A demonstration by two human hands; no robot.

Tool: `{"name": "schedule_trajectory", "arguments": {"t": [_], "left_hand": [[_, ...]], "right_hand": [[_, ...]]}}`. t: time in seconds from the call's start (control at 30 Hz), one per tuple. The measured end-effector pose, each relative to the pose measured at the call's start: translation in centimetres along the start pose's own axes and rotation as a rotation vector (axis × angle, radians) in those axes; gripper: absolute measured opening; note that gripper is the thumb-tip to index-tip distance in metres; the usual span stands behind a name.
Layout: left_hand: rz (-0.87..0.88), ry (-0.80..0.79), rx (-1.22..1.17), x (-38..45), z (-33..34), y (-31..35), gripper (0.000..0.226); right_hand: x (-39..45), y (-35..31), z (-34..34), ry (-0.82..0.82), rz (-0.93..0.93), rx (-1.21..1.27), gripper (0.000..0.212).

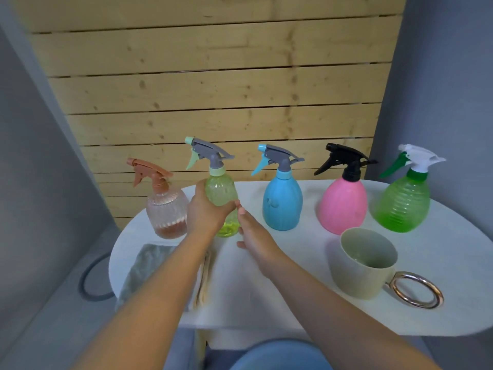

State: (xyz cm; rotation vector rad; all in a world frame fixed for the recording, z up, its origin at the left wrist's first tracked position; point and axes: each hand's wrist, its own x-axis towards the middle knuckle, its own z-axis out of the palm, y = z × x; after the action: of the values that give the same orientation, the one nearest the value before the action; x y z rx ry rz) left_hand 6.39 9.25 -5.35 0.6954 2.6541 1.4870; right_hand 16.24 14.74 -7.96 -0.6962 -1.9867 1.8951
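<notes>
Several spray bottles stand in a row on a white oval table (293, 311). My left hand (206, 212) grips the body of the yellow-green bottle (220, 188), which has a grey sprayer with a mint trigger. My right hand (253, 236) reaches toward that bottle's lower right side with fingers extended; its fingertips are at the bottle, and contact is unclear. To the left stands a clear pink ribbed bottle (166, 209) holding brownish liquid. To the right stand a blue bottle (282, 201), a pink bottle with a black sprayer (342, 206) and a green ribbed bottle with a white sprayer (404, 204).
A beige cup (362, 273) with a gold ring handle (416, 289) sits at the front right of the table. A folded grey cloth (145, 268) lies at the front left, partly under my left forearm. A wooden slat wall (213, 89) stands behind the table.
</notes>
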Motion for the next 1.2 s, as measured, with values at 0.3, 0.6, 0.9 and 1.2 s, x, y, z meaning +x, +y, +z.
{"name": "schedule_trajectory", "arguments": {"t": [0.3,0.6,0.9,1.2], "left_hand": [[0.214,0.240,-0.032,-5.9,0.4,2.0,0.059],[0.048,-0.267,-0.060,-5.8,4.8,7.4,0.052],[0.083,-0.294,-0.116,-2.2,9.0,6.0,0.075],[0.156,-0.207,-0.035,-8.1,3.8,6.7,0.078]], "right_hand": [[-2.9,-0.7,-1.3,0.342,0.009,0.044,0.019],[-7.0,-2.7,-7.6,0.447,-0.057,-0.083,0.036],[-4.6,-0.4,-8.0,0.462,0.013,0.003,0.022],[-9.0,-5.1,-8.5,0.493,-0.125,-0.029,0.038]]}}
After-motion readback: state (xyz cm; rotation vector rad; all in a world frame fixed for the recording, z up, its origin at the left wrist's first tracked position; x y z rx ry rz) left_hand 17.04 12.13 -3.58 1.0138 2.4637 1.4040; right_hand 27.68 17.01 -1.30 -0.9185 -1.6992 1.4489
